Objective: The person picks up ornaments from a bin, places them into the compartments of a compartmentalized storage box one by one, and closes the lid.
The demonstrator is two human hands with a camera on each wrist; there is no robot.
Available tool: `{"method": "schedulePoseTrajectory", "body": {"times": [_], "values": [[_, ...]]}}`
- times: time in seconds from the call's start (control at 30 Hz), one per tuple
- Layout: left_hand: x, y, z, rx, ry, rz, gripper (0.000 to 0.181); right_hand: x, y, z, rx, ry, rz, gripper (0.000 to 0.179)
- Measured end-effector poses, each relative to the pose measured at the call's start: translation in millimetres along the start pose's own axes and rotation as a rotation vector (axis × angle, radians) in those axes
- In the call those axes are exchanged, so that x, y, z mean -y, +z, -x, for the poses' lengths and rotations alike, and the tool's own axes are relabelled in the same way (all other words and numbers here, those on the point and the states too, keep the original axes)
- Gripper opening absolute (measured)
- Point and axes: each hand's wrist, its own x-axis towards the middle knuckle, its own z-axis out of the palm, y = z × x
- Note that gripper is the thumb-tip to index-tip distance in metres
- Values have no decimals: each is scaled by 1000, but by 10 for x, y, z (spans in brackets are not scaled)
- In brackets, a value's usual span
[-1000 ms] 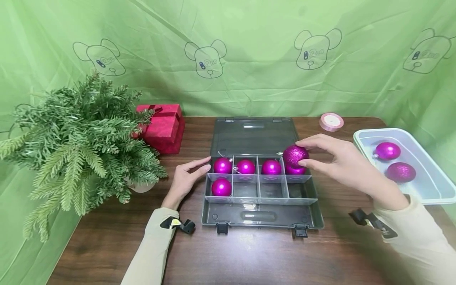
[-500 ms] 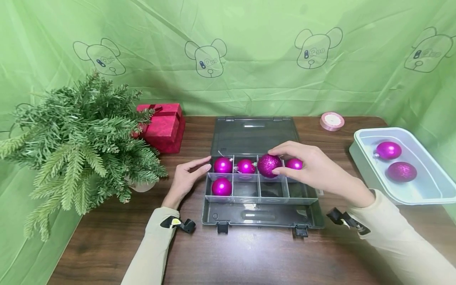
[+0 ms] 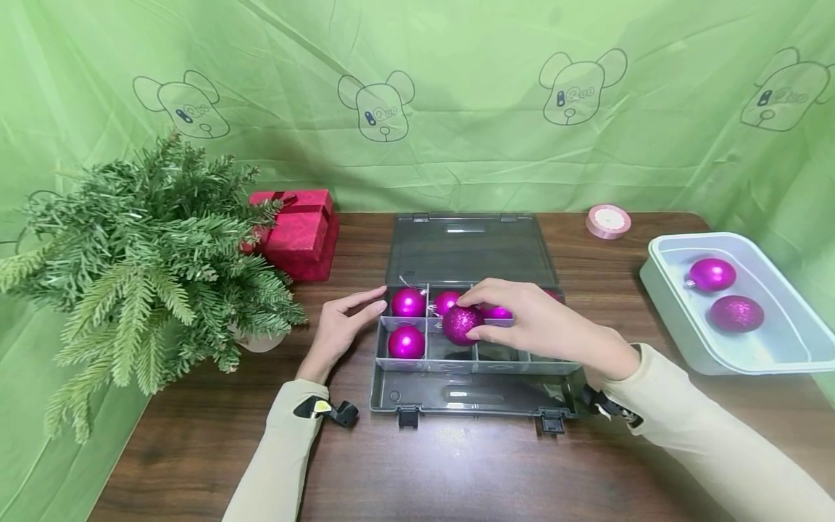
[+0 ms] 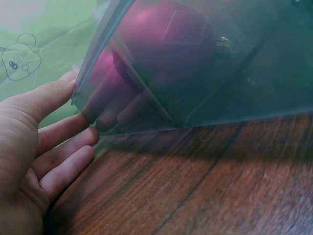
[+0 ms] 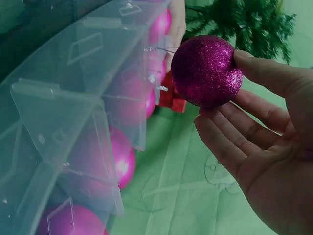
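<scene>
Glitter ball [image 3: 462, 325] over divided case [image 3: 404, 386]

The right hand [image 3: 528, 320]'s pinching grip holds it at that hand's nine o'clock; round, no long axis. The left hand [image 3: 341, 330], farther from it, touches the case at ten o'clock.

Green printed cloth [image 3: 470, 130] hangs behind a wooden table [image 3: 443, 471].

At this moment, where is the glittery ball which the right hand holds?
In the head view, the right hand holds the glittery ball above the divided box, to the right of the nearer ball in the leftmost column.
</scene>
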Motion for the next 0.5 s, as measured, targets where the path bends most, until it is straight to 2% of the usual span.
{"method": "schedulePoseTrajectory", "body": {"times": [0.5], "values": [[-3, 1, 1, -3, 0, -8, 32, -24, 181, -108, 113, -34, 66, 41]]}}
